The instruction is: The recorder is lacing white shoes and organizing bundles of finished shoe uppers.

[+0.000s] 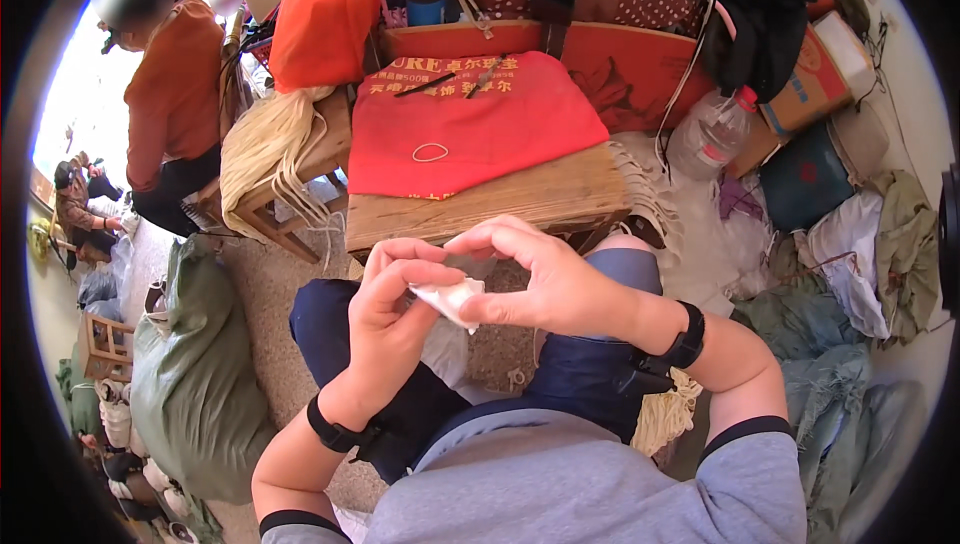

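white piece [452, 298], small and folded, is up in the air over the lap, just short of the near table edge; cloth or paper, cannot tell which. left hand [392, 306] pinches its left end between curled fingers and thumb. right hand [530, 279] has its thumb against the right edge, fingers arched above; how firmly they close on it, cannot tell. risks, as judged: a pull from both sides could tear the piece or spring its folds, if the material is thin; a loosened left pinch could drop it between the knees, since nothing visible supports it from below. surface: low wooden table [490, 206], grain bare along the front, with a red cloth [480, 134] bearing yellow print spread over most of the top. on the cloth, a pale loop [431, 152] lies nearer the person, and a thin dark tool [425, 84] toward the far side; loop could be knocked astray if the cloth is dragged. room: crowded. pale strands [265, 149] draped over a stool at left, bulging green sack [195, 374] on the floor, clear bottle [708, 134] with red cap beyond the table's right, co-worker in orange top [178, 84] seated far left.
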`<control>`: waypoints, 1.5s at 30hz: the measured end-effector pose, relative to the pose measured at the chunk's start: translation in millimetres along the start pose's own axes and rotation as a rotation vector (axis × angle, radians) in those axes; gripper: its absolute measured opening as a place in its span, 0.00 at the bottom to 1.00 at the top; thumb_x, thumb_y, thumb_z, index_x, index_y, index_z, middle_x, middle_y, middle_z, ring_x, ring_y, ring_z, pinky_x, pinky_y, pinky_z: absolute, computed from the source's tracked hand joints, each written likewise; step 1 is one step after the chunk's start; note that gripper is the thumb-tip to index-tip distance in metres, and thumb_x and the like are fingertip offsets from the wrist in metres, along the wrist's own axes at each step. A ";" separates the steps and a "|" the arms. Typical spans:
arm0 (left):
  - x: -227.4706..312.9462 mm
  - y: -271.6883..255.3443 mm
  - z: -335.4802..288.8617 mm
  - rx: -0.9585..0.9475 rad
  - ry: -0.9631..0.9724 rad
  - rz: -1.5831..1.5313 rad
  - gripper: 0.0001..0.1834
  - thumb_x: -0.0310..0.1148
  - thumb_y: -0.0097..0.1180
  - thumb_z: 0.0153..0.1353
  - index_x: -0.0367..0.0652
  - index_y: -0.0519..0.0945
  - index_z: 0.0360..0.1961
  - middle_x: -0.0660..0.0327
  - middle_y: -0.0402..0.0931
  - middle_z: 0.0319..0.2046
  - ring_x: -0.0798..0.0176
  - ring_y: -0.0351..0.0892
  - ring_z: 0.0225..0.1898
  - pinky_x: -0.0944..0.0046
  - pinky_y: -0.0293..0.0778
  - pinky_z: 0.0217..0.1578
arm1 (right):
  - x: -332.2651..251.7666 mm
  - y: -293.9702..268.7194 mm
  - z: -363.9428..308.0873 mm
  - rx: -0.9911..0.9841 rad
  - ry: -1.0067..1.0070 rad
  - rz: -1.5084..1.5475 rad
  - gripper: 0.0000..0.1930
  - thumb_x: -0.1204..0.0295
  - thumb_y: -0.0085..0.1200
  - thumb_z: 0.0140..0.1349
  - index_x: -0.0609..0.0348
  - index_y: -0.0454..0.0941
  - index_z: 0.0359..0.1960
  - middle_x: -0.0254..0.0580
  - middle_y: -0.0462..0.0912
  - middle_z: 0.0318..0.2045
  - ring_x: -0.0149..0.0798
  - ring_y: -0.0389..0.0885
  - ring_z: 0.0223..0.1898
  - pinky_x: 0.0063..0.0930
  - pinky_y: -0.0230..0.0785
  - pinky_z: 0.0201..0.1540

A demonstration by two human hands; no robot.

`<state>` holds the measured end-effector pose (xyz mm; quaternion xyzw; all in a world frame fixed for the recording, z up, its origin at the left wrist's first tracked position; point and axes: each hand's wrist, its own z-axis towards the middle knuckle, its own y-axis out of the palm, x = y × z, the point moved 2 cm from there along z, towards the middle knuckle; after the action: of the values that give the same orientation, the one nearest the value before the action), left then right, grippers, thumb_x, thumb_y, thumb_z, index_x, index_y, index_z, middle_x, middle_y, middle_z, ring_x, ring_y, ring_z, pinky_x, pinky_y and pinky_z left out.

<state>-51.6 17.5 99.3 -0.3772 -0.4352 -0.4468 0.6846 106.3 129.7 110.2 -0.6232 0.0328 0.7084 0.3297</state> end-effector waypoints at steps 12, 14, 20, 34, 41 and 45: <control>-10.1 -18.2 -17.3 0.023 -0.067 -0.076 0.18 0.11 0.48 0.58 0.32 0.73 0.50 0.57 0.66 0.48 0.70 0.78 0.37 0.70 0.74 0.43 | -33.4 -0.9 -9.2 -0.109 -0.118 0.043 0.12 0.73 0.59 0.59 0.54 0.81 0.45 0.33 0.80 0.39 0.35 0.73 0.45 0.32 0.62 0.53; -20.7 -29.2 -20.3 0.066 -0.133 -0.040 0.13 0.14 0.48 0.61 0.32 0.75 0.47 0.58 0.67 0.46 0.72 0.76 0.35 0.71 0.76 0.41 | -52.3 4.2 -17.1 -0.192 -0.186 0.309 0.13 0.74 0.59 0.59 0.55 0.82 0.47 0.33 0.80 0.41 0.37 0.72 0.46 0.32 0.61 0.54; -40.9 -78.5 -26.5 0.152 -0.137 0.210 0.11 0.20 0.48 0.66 0.35 0.74 0.49 0.64 0.72 0.42 0.74 0.74 0.36 0.74 0.70 0.40 | -110.7 30.2 -39.9 0.083 -0.697 0.758 0.05 0.78 0.56 0.58 0.65 0.81 0.35 0.45 0.79 0.35 0.42 0.73 0.36 0.32 0.64 0.37; -76.5 -117.5 -42.3 0.319 -0.009 0.681 0.10 0.17 0.54 0.60 0.36 0.79 0.42 0.63 0.72 0.43 0.73 0.67 0.32 0.74 0.67 0.36 | -99.5 28.3 -68.0 -0.091 -0.355 0.848 0.05 0.78 0.61 0.59 0.62 0.84 0.37 0.43 0.79 0.38 0.42 0.72 0.42 0.32 0.65 0.41; -72.7 -115.8 -43.4 0.306 0.034 0.755 0.10 0.18 0.56 0.57 0.37 0.80 0.41 0.62 0.73 0.42 0.71 0.68 0.31 0.72 0.68 0.37 | -78.9 37.3 -49.6 -0.187 -0.364 1.032 0.05 0.75 0.58 0.63 0.63 0.84 0.36 0.42 0.79 0.39 0.43 0.71 0.43 0.33 0.65 0.43; -76.9 -117.9 -42.4 0.301 0.032 0.770 0.10 0.18 0.56 0.58 0.37 0.80 0.41 0.62 0.74 0.42 0.72 0.67 0.31 0.73 0.68 0.37 | -60.5 33.8 -35.1 -0.330 -0.548 1.110 0.10 0.69 0.54 0.66 0.62 0.84 0.37 0.45 0.79 0.40 0.43 0.72 0.42 0.35 0.64 0.45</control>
<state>-168.6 -36.4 28.4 -0.4013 -0.3119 -0.0951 0.8559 119.6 61.5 144.9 -0.3523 0.1558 0.9030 -0.1901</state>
